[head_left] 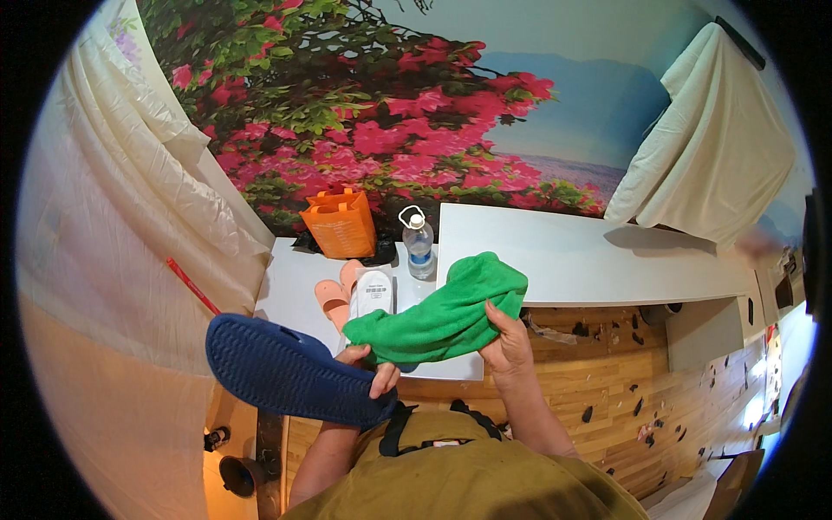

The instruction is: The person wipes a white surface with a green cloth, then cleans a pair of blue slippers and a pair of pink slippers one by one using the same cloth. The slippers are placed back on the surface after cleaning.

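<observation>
My left hand point(384, 380) is closed around the heel end of a navy blue slipper point(282, 371). The slipper is tilted, its ridged sole facing me and its toe pointing left. Stretched across to the right is a bright green cloth point(433, 316), bunched and soft. Its left end meets the fingers of my left hand. My right hand point(507, 342) grips the cloth's other end, thumb on top and the remaining fingers mostly hidden. Beyond the cloth, peach slippers point(332, 299) lie on the white table point(286, 286) beside a white, sole-shaped item point(373, 290) with a printed label.
An orange bag point(340, 230) and a clear plastic bottle point(419, 251) stand at the table's back. A higher white tabletop point(563, 251) extends right. Pale curtains point(130, 173) hang at left. Small dark scraps point(637, 406) litter the wooden floor; a dark bin point(241, 476) stands lower left.
</observation>
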Motion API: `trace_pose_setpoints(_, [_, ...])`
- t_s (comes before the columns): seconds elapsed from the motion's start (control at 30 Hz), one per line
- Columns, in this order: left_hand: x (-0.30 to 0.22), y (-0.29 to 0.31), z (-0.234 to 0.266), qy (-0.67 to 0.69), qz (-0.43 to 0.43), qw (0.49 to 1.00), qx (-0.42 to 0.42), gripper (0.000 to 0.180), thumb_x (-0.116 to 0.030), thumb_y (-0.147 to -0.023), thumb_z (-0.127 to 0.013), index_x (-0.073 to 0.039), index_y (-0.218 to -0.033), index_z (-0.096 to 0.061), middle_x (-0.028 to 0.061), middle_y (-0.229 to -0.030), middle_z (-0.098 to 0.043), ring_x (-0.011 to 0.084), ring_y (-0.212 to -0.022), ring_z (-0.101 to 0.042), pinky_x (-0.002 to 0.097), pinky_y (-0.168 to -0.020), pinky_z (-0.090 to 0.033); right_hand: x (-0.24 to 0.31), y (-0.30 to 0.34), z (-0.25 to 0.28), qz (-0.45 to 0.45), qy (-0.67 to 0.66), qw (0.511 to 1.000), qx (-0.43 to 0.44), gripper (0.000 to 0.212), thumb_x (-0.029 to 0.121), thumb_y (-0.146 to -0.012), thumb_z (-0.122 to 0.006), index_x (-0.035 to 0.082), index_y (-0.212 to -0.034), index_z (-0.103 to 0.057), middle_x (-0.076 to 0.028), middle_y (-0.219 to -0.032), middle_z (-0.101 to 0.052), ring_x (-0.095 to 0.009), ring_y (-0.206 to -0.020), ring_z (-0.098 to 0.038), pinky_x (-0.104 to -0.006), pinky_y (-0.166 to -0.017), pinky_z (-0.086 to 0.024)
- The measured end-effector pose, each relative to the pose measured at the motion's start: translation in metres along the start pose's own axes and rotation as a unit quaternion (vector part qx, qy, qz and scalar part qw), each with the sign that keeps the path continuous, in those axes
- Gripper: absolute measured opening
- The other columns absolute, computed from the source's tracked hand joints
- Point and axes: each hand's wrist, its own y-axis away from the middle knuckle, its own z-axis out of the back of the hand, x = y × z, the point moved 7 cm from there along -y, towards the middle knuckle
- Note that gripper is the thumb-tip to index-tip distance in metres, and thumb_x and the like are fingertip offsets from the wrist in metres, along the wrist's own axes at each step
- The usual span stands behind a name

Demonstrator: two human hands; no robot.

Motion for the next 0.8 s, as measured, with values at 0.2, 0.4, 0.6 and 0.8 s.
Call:
trace_pose_setpoints(0.2, [0.032, 0.011, 0.06, 0.052, 0.041, 0.995, -0.068, 0.051, -0.044, -0.125, -0.031, -0.006, -0.132, -0.064, 0.0165, -0.067, -0.067, 0.0256, -0.05, -0.055, 0.0377, -0.064, -0.045, 0.02, -0.001, -0.011, 0.024, 0.066, 0.997, 0.037, 0.053, -0.013, -0.098, -0.069, -0.004, -0.149, -0.061, -0.022, -0.143, -0.072, -0.038, -0.132, -0.072, -0.0566, -0.116, -0.06])
trace_pose_setpoints(0.4, [0.05, 0.031, 0.085, 0.028, 0.022, 0.998, -0.05, 0.05, -0.041, -0.122, -0.042, -0.005, -0.153, -0.055, 0.0128, -0.067, -0.056, 0.0261, -0.062, -0.051, 0.0388, -0.07, -0.04, -0.012, -0.026, 0.068, -0.037, 0.045, 0.997, -0.048, 0.059, -0.021, -0.088, -0.061, -0.005, -0.145, -0.06, -0.02, -0.138, -0.068, -0.038, -0.128, -0.069, -0.0541, -0.113, -0.06])
trace_pose_setpoints(0.6, [0.088, 0.071, 0.177, 0.055, 0.076, 0.974, -0.206, 0.05, -0.042, -0.123, -0.036, -0.007, -0.153, -0.057, 0.0112, -0.065, -0.052, 0.0242, -0.07, -0.054, 0.0377, -0.073, -0.043, -0.018, -0.017, 0.101, -0.038, 0.057, 0.994, -0.082, 0.062, -0.023, -0.088, -0.057, -0.001, -0.146, -0.058, -0.017, -0.132, -0.064, -0.035, -0.121, -0.068, -0.0532, -0.108, -0.059])
trace_pose_setpoints(0.8, [0.09, 0.056, 0.118, 0.001, 0.165, 0.956, -0.244, 0.04, -0.042, -0.122, -0.047, -0.007, -0.122, -0.067, 0.0103, -0.065, -0.055, 0.0279, -0.072, -0.057, 0.0392, -0.074, -0.047, 0.001, -0.017, 0.076, -0.004, 0.082, 0.994, -0.074, 0.033, -0.001, -0.109, -0.067, 0.006, -0.141, -0.063, -0.011, -0.125, -0.067, -0.031, -0.116, -0.07, -0.0515, -0.105, -0.06])
